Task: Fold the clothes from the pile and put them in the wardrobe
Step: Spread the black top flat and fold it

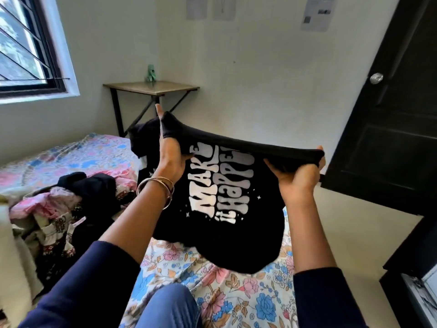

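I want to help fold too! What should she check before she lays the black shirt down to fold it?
1. Left hand grips one end of the black shirt: ok.
2. Right hand grips the other end: ok.
3. Top edge pulled straight between the hands: ok.
4. Shirt hanging flat: not ok, the left end is bunched and the bottom droops onto the bed.
5. Bare bed in front to lay it on: ok.
6. Clothes pile out of the way: ok, it sits to the left.

place: home bedroom | evidence: floral-sheeted bed (236, 292), heap of mixed crumpled clothes (59, 209), small wooden side table (151, 87), dark panelled door (390, 114)
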Motion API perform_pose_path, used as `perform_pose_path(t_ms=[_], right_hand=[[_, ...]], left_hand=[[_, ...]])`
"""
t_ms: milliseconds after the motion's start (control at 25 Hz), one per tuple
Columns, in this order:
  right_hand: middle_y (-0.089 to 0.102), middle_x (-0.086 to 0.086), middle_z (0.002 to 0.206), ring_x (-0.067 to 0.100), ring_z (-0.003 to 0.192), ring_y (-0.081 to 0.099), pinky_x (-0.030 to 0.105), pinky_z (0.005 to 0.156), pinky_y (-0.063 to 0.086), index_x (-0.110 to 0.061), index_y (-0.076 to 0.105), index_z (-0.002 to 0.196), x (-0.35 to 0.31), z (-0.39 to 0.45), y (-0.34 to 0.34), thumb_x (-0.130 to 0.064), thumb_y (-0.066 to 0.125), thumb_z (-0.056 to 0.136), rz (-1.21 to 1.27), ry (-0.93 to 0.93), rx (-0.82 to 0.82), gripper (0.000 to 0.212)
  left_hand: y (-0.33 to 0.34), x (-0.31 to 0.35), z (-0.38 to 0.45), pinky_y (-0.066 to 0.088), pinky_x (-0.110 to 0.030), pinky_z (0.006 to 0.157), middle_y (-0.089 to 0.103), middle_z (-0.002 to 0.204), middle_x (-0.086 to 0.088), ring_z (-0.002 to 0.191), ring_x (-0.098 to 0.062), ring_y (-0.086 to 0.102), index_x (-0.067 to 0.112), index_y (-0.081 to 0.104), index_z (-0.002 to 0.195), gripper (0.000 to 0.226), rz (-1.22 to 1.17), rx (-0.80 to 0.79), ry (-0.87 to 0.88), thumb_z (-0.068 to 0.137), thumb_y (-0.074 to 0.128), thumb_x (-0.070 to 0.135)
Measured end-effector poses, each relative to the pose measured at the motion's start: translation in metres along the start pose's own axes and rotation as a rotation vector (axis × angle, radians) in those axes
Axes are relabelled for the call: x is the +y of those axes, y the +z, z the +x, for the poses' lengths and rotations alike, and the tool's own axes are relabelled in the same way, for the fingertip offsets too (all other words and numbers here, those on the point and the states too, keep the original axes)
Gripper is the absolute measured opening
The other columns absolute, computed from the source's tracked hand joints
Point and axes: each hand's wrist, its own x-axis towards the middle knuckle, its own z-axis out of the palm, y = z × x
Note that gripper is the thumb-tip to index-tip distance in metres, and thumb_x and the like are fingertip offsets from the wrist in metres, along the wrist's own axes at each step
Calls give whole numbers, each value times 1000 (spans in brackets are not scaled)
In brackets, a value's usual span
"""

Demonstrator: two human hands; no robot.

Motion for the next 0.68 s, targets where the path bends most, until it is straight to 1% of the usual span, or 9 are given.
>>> perform_pose_path(t_ms=[80, 160, 240, 320, 400, 440, 480, 560, 680], right_hand=[[42, 17, 141, 43, 119, 51, 68, 77, 51, -32, 36, 136, 9, 16, 4, -33, 41, 98, -83, -17, 69, 39], [43, 14, 138, 39, 118, 52, 65, 76, 53, -33, 41, 133, 12, 38, 10, -22, 37, 99, -158, -80, 82, 37], [47, 13, 133, 36, 117, 53, 61, 77, 55, -31, 49, 125, 6, 66, 19, -14, 36, 97, -221, -158, 35, 35], [52, 12, 124, 35, 113, 56, 59, 83, 54, -28, 53, 114, -5, 91, 31, -11, 38, 96, -233, -234, -29, 28], [55, 11, 112, 32, 102, 58, 52, 87, 55, -25, 55, 104, -13, 104, 36, -14, 43, 94, -187, -265, -48, 19], [55, 10, 106, 29, 97, 57, 47, 85, 55, -23, 55, 101, -13, 107, 31, -15, 45, 92, -165, -274, -34, 16], [56, 9, 101, 25, 91, 56, 42, 81, 55, -22, 56, 99, -9, 106, 19, -14, 46, 90, -162, -284, -5, 15], [58, 4, 90, 19, 83, 54, 32, 71, 53, -21, 55, 97, 4, 93, -20, -7, 41, 91, -186, -272, 68, 20], [60, 1, 88, 15, 80, 56, 23, 66, 49, -22, 59, 93, 32, 50, -97, -3, 38, 91, -222, -207, 220, 29]], left_hand=[[2, 3, 19, 56, -40, 64, 55, 137, -6, 102, -25, 67, 37, 40, 143, 80, 86, 3, -7, 76, 45, 80], [5, 3, 42, 56, -38, 63, 57, 134, -9, 96, -24, 69, 34, 40, 143, 85, 149, -16, 22, 72, 48, 80], [14, 9, 74, 56, -37, 63, 59, 131, -12, 89, -23, 71, 28, 37, 146, 83, 149, -57, 49, 79, 47, 75], [22, 24, 103, 56, -41, 81, 49, 142, -11, 109, -27, 64, 25, 31, 149, 86, 140, -143, 93, 80, 53, 73], [20, 30, 121, 37, -44, 110, 31, 155, -2, 138, -26, 37, 31, 31, 148, 85, 251, -235, 157, 78, 58, 71], [17, 26, 120, 25, -44, 117, 29, 155, 3, 143, -21, 27, 35, 33, 147, 72, 338, -248, 226, 85, 54, 63], [10, 16, 113, 16, -45, 120, 30, 155, 6, 145, -16, 22, 36, 33, 147, 59, 431, -226, 329, 91, 46, 48], [-17, -13, 80, -5, -48, 119, 26, 157, 2, 148, -17, 12, 34, 32, 148, 59, 676, -132, 521, 90, 36, 23], [-81, -69, 8, -20, -45, 111, 10, 160, 5, 148, -15, -10, 34, 37, 146, 60, 1024, 31, 562, 87, 39, 21]])
